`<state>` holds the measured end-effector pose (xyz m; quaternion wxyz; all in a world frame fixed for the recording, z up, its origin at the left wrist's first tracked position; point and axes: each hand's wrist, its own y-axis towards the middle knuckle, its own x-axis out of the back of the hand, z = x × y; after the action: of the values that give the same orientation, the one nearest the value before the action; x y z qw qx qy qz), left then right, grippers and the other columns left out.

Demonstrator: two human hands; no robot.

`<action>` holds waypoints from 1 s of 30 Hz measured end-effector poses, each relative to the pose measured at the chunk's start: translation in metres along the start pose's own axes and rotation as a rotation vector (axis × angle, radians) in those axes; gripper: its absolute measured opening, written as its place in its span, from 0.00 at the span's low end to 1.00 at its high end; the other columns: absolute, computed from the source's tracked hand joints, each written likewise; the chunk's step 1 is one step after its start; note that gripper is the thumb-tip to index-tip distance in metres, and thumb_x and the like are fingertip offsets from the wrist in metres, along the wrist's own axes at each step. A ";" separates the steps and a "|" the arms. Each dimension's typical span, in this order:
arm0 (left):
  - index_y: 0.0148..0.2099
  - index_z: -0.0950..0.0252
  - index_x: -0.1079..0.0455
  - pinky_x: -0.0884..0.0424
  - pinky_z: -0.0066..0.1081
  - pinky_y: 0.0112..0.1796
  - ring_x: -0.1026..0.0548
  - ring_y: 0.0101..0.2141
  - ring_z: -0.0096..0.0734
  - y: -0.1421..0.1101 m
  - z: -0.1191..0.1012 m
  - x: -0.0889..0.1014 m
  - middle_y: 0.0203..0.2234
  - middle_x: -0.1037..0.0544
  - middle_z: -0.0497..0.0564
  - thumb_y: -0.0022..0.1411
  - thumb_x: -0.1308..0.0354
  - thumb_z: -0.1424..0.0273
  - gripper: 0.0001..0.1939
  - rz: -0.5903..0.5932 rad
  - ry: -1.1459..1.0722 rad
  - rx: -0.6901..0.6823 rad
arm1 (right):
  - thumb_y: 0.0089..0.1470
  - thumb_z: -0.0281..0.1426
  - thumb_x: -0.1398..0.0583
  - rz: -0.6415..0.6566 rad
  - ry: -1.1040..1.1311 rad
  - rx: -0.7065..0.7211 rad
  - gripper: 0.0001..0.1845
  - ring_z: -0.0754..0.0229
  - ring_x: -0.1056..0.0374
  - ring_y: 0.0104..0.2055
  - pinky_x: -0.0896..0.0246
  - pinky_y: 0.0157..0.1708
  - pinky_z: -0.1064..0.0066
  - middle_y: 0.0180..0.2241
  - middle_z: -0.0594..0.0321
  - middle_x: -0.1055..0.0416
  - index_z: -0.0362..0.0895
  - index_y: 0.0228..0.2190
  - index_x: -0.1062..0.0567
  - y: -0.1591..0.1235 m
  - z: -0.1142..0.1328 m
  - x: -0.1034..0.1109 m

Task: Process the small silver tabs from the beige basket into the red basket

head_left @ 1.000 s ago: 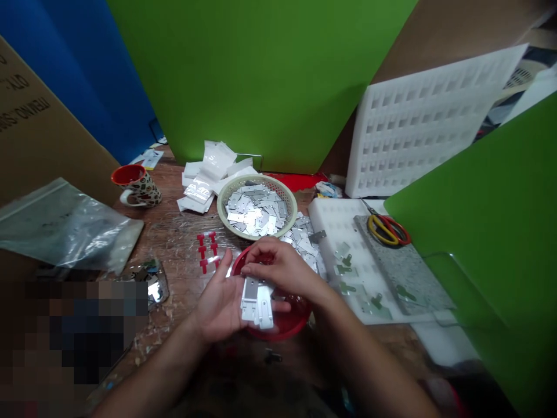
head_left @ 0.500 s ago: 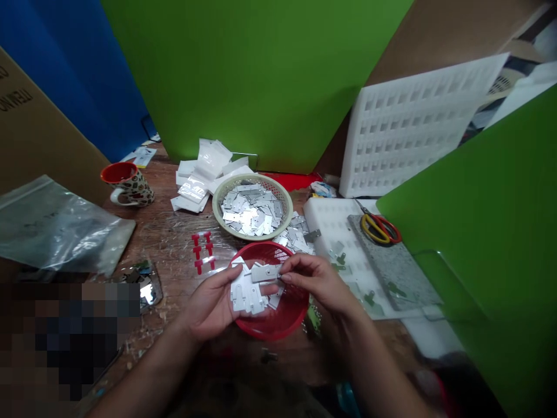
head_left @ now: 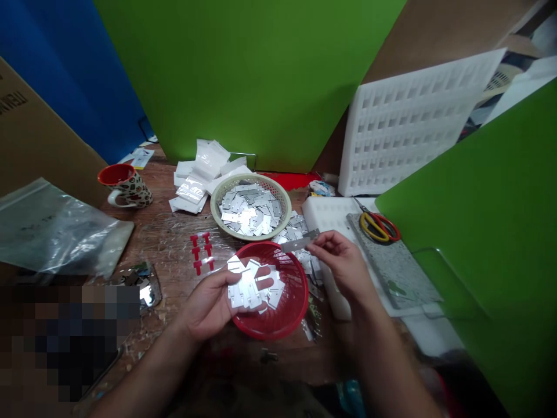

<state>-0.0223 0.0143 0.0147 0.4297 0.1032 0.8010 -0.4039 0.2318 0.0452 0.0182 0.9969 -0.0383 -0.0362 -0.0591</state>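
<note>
My left hand [head_left: 213,305] holds a fanned bunch of small flat metal plates [head_left: 247,288] over the red plastic basket [head_left: 293,313]. Its thumb presses on top of the bunch, and fingertips show between the plates. More plates [head_left: 277,293] appear inside the basket beneath. My right hand [head_left: 339,255] pinches one metal plate [head_left: 300,241] by its end, above the basket's far right rim. Behind it, loose plates [head_left: 296,227] are heaped on the table. A beige basket [head_left: 214,219] full of similar plates stands just beyond the red one.
Red T-shaped pieces [head_left: 195,253] lie left of the baskets. White packets [head_left: 201,174] and a patterned mug [head_left: 130,188] stand farther back. At right are a white foam block [head_left: 319,212], a grey slab [head_left: 387,273] and scissors [head_left: 378,226]. Green panels [head_left: 252,75] border the table.
My right hand has moved right and up, away from the bunch in my left hand, with one plate in its fingers. My left hand has stayed nearly in place.
</note>
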 end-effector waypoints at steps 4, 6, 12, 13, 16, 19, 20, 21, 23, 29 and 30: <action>0.65 0.62 0.49 0.30 0.56 0.48 0.29 0.53 0.54 0.001 0.002 -0.001 0.53 0.27 0.65 0.57 0.49 0.85 0.35 -0.033 0.018 -0.086 | 0.47 0.39 0.34 -0.206 -0.363 0.062 0.12 0.61 0.36 0.29 0.40 0.31 0.69 0.29 0.63 0.29 0.44 0.30 0.28 -0.002 0.002 0.005; 0.66 0.62 0.50 0.30 0.55 0.49 0.30 0.54 0.54 0.002 0.004 -0.003 0.55 0.29 0.65 0.58 0.49 0.85 0.36 -0.030 0.017 -0.118 | 0.51 0.40 0.37 -0.061 -0.401 0.044 0.11 0.60 0.35 0.29 0.39 0.30 0.69 0.29 0.63 0.28 0.44 0.29 0.27 -0.016 0.005 -0.010; 0.67 0.61 0.50 0.31 0.50 0.52 0.32 0.56 0.50 0.005 0.008 -0.009 0.58 0.32 0.62 0.58 0.49 0.86 0.37 -0.031 -0.014 -0.215 | 0.46 0.37 0.32 0.321 -0.445 0.090 0.12 0.59 0.33 0.34 0.40 0.33 0.69 0.31 0.64 0.29 0.45 0.27 0.28 -0.057 0.001 -0.069; 0.67 0.60 0.50 0.31 0.50 0.52 0.32 0.56 0.50 0.005 0.008 -0.009 0.58 0.32 0.61 0.59 0.48 0.85 0.37 -0.032 -0.015 -0.224 | 0.45 0.36 0.32 0.297 -0.455 0.113 0.12 0.59 0.33 0.34 0.40 0.33 0.69 0.32 0.64 0.29 0.45 0.27 0.28 -0.059 -0.002 -0.073; 0.67 0.59 0.50 0.31 0.49 0.52 0.31 0.55 0.49 0.004 0.009 -0.009 0.58 0.32 0.61 0.59 0.48 0.84 0.36 -0.034 -0.016 -0.247 | 0.48 0.30 0.34 0.229 -0.415 0.146 0.06 0.60 0.34 0.32 0.40 0.32 0.70 0.30 0.64 0.30 0.45 0.26 0.28 -0.058 -0.007 -0.078; 0.67 0.60 0.49 0.30 0.50 0.51 0.28 0.53 0.48 0.002 0.008 -0.006 0.56 0.30 0.61 0.60 0.48 0.83 0.34 -0.037 -0.022 -0.257 | 0.53 0.26 0.39 0.137 -0.355 0.225 0.03 0.61 0.34 0.30 0.39 0.30 0.71 0.28 0.65 0.30 0.45 0.27 0.28 -0.056 -0.008 -0.072; 0.66 0.61 0.48 0.29 0.50 0.50 0.27 0.51 0.48 0.002 0.008 -0.005 0.55 0.29 0.61 0.61 0.48 0.82 0.33 -0.035 -0.027 -0.257 | 0.54 0.25 0.40 0.097 -0.364 0.303 0.04 0.61 0.33 0.30 0.38 0.31 0.70 0.28 0.65 0.30 0.45 0.29 0.28 -0.056 -0.008 -0.069; 0.66 0.61 0.47 0.28 0.50 0.49 0.24 0.48 0.46 0.001 0.008 -0.005 0.54 0.27 0.61 0.61 0.48 0.81 0.32 -0.033 -0.028 -0.258 | 0.54 0.24 0.41 0.054 -0.397 0.412 0.04 0.60 0.33 0.32 0.38 0.32 0.69 0.29 0.64 0.29 0.45 0.31 0.27 -0.056 -0.008 -0.065; 0.65 0.61 0.44 0.25 0.47 0.46 0.21 0.42 0.41 0.001 0.008 -0.005 0.52 0.25 0.60 0.61 0.46 0.81 0.31 -0.032 -0.011 -0.272 | 0.54 0.21 0.41 -0.007 -0.513 0.661 0.08 0.58 0.32 0.36 0.38 0.37 0.64 0.32 0.61 0.28 0.46 0.34 0.27 -0.056 -0.010 -0.058; 0.61 0.61 0.38 0.21 0.40 0.41 0.21 0.42 0.42 0.002 0.010 -0.008 0.48 0.22 0.58 0.56 0.41 0.84 0.32 -0.104 0.096 -0.308 | 0.52 0.17 0.41 -0.005 -0.618 0.893 0.15 0.56 0.31 0.37 0.39 0.41 0.58 0.34 0.58 0.28 0.45 0.39 0.29 -0.055 -0.023 -0.051; 0.61 0.61 0.38 0.21 0.40 0.41 0.22 0.44 0.44 0.002 0.011 -0.008 0.48 0.22 0.58 0.56 0.41 0.84 0.31 -0.115 0.100 -0.306 | 0.51 0.17 0.40 -0.005 -0.605 0.882 0.15 0.56 0.31 0.38 0.39 0.41 0.58 0.34 0.58 0.27 0.45 0.40 0.29 -0.056 -0.025 -0.052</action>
<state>-0.0099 0.0093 0.0165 0.3763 0.0108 0.8781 -0.2954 0.1752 -0.0059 -0.0063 0.8632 0.3692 -0.3434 -0.0268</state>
